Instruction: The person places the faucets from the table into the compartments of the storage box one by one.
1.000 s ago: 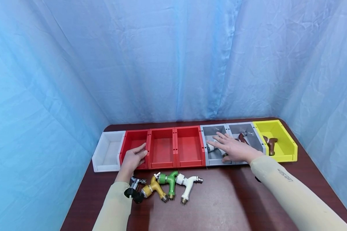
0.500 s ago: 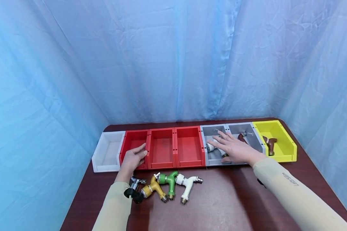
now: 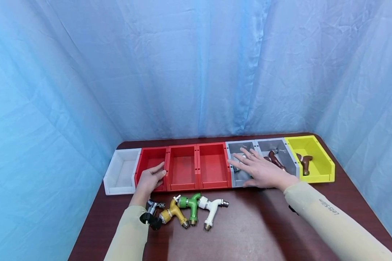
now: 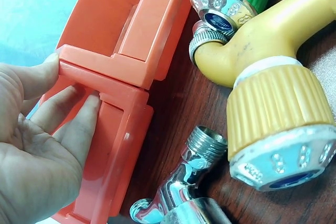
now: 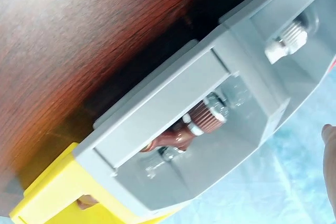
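Note:
My left hand (image 3: 148, 183) pinches the wall between two red bins (image 4: 118, 87), thumb at the rim and fingers inside the nearer one. Over the left grey bin (image 3: 238, 182) my right hand (image 3: 262, 170) hovers with fingers spread and nothing held. Beneath it a white-handled tap (image 5: 289, 40) lies in that bin, partly hidden in the head view. A chrome tap (image 4: 186, 182) lies by my left wrist. To its right on the table are a yellow tap (image 3: 175, 211), a green tap (image 3: 193, 208) and a white tap (image 3: 212, 210).
A white bin (image 3: 122, 170) ends the row on the left. The right grey bin (image 5: 168, 82) contains brown taps (image 5: 184, 132). A brown tap (image 3: 306, 165) lies in the yellow bin (image 3: 323, 159) at the right end. Blue curtains (image 3: 196, 72) hang behind the table.
My right hand has shifted slightly left over the left grey bin, covering more of the white tap and showing more of the brown ones. The left hand stays put.

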Available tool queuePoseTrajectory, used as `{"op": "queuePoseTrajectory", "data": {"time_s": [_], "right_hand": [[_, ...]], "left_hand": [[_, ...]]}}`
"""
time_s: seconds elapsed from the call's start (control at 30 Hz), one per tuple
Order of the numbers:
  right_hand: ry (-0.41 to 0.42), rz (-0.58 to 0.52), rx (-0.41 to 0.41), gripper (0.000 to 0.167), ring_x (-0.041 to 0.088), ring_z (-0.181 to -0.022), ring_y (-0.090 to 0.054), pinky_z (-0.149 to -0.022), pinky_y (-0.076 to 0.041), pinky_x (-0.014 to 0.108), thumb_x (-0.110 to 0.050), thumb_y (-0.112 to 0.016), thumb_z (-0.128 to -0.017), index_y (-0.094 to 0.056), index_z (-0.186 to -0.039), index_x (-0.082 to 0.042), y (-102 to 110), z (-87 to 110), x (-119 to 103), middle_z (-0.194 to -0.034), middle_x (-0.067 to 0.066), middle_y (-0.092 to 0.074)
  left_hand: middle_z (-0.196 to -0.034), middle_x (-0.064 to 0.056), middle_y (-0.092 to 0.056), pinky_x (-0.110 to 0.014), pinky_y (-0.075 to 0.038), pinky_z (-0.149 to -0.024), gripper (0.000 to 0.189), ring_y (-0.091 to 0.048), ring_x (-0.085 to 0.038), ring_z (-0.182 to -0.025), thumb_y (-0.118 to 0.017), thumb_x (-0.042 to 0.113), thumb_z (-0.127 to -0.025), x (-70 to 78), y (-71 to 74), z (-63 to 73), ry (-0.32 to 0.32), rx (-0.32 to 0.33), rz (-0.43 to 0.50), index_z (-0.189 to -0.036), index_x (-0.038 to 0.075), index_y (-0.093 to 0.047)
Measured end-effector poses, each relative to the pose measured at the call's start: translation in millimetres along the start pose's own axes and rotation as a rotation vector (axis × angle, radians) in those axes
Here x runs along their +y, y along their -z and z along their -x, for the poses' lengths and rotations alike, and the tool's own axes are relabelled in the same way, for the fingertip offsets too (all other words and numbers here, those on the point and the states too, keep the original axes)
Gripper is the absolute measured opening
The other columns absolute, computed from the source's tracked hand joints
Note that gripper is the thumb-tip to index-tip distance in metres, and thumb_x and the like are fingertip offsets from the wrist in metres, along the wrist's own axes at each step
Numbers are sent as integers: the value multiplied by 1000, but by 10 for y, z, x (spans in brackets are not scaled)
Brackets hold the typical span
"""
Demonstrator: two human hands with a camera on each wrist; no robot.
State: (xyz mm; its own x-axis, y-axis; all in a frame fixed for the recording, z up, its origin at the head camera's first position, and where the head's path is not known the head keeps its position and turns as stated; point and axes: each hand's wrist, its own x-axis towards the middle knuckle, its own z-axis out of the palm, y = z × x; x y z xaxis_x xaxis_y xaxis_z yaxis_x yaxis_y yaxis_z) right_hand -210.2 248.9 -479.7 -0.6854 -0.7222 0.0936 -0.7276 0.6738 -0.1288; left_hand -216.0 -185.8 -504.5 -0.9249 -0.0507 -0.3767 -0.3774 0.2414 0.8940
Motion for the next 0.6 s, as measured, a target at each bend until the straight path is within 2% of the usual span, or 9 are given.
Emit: {"op": "queuePoseTrajectory", "data": {"time_s": [0.33,0.6], "right_hand": [[-49,45,-47,105,44,-155,-11,-123,-15,66,-55,-82,-79,-26,-164,-28,-19,-88,-262,-169,13,-24],[-62,104,2,99,49,-152,-19,-119,-24,69,-61,-76,-83,-30,-163,-25,-123,-151,-531,-167,16,-27]], "left_hand": [[-156,-10,-48,-43,-50,-104,52,-50,-33,-139,-63,24,-103,1,1,0,-3,-4,1,-153,28,-49],[-157,-9,-47,-44,-51,-105,53,-49,-33,-139,-64,26,-102,11,0,14,14,4,0,-153,29,-49]]}}
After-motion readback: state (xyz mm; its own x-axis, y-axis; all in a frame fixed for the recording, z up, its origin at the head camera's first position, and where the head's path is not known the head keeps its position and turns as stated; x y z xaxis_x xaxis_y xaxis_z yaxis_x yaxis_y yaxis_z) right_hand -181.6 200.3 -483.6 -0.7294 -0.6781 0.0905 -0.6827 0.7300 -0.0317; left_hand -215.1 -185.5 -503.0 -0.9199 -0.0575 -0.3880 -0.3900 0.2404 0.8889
